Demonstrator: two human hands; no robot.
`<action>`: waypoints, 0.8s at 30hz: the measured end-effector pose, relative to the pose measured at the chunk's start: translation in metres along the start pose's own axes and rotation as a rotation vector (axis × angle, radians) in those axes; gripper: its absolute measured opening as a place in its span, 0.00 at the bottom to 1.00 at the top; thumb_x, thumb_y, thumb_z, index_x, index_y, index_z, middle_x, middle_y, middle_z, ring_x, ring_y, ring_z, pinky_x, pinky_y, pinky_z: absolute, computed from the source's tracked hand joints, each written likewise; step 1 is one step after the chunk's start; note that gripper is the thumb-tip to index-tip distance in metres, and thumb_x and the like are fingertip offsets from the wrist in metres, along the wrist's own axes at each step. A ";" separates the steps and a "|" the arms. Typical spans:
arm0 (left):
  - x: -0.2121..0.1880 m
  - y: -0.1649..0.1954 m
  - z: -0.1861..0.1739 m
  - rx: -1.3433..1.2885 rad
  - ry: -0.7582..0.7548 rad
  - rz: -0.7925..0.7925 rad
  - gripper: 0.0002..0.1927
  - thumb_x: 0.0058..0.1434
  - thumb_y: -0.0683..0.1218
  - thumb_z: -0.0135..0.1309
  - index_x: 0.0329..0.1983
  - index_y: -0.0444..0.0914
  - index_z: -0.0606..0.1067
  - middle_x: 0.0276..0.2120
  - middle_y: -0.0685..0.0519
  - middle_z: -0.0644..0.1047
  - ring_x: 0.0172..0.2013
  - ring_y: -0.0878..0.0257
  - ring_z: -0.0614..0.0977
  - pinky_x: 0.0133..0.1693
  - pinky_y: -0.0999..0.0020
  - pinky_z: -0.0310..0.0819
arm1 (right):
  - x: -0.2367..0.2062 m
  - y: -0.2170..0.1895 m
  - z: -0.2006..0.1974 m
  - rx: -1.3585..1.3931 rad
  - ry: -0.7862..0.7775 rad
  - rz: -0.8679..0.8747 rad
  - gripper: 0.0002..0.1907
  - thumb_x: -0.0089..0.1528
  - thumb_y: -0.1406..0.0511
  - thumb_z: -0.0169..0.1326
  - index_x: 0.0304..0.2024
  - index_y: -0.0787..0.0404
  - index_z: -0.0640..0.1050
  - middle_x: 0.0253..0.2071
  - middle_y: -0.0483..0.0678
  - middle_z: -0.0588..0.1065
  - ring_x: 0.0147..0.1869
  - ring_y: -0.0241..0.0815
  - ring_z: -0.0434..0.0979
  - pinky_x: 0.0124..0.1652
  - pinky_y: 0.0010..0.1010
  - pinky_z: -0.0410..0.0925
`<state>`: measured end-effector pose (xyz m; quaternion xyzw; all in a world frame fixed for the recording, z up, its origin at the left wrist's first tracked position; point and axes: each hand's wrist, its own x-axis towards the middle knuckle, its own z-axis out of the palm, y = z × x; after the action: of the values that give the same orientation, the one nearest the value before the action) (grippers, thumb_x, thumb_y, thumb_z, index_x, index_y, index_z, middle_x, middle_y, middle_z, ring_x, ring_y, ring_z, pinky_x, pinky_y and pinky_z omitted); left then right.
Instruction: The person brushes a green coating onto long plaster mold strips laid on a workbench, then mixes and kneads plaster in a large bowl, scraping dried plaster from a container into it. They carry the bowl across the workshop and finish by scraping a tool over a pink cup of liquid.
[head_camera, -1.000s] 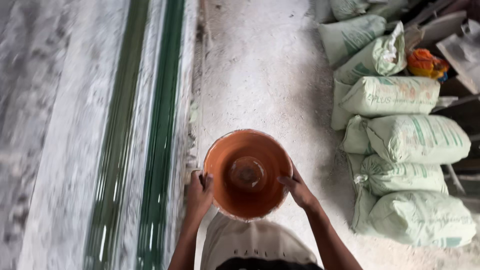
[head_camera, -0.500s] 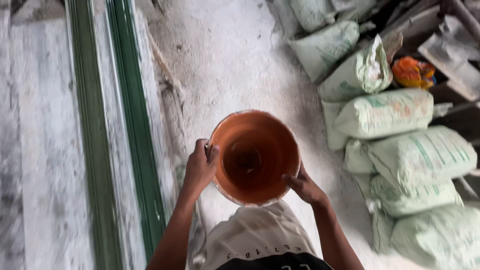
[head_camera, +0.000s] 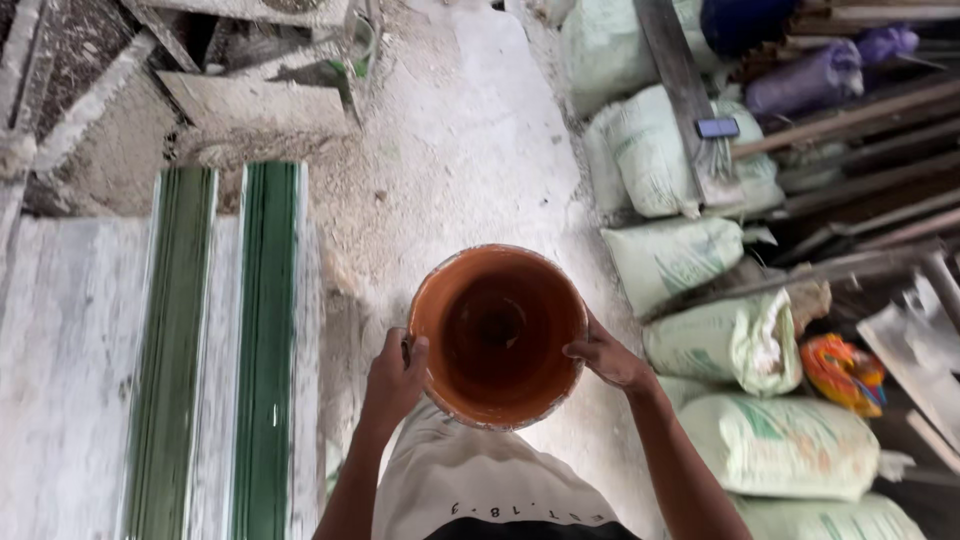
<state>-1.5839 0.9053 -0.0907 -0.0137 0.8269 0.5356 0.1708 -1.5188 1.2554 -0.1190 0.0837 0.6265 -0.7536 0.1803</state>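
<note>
Dusty pale floor (head_camera: 470, 150) filling the frame's middle, stacked green-white sacks (head_camera: 780, 440) at right, orange bucket (head_camera: 497, 335) at centre held between both grips, left hand (head_camera: 395, 375) and right hand (head_camera: 605, 355) clamped on opposite rims

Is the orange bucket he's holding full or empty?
Empty: the orange bucket, gripped by the left hand and right hand, shows its bare inner bottom.

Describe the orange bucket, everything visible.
The orange bucket is round, apparently plastic, seen from above with its mouth facing the camera. The inside looks empty and dusty; the rim is crusted with pale residue. It is held off the ground before the person's torso, left hand and right hand each in a grip on opposite rim sides.
</note>
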 end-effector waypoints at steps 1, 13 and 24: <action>0.029 0.002 0.002 0.007 0.032 0.010 0.17 0.70 0.54 0.49 0.45 0.34 0.70 0.23 0.44 0.78 0.26 0.51 0.83 0.32 0.55 0.75 | 0.032 -0.008 -0.009 0.013 0.014 0.017 0.51 0.54 0.77 0.48 0.78 0.55 0.46 0.73 0.51 0.61 0.74 0.43 0.60 0.68 0.37 0.56; 0.426 0.161 -0.004 0.184 -0.120 0.083 0.18 0.69 0.53 0.47 0.51 0.34 0.69 0.30 0.40 0.78 0.34 0.43 0.83 0.37 0.51 0.74 | 0.330 -0.131 -0.129 0.348 0.314 -0.030 0.44 0.57 0.73 0.51 0.75 0.59 0.52 0.70 0.55 0.64 0.71 0.50 0.65 0.67 0.41 0.62; 0.779 0.248 0.117 0.150 -0.105 0.023 0.19 0.69 0.55 0.48 0.52 0.34 0.69 0.31 0.40 0.80 0.35 0.44 0.84 0.40 0.52 0.76 | 0.607 -0.214 -0.362 0.207 0.361 -0.155 0.47 0.59 0.69 0.54 0.77 0.58 0.47 0.73 0.49 0.59 0.76 0.44 0.57 0.70 0.39 0.53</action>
<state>-2.3369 1.2400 -0.1472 0.0368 0.8548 0.4739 0.2081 -2.1944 1.5389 -0.2096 0.1870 0.5725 -0.7983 -0.0028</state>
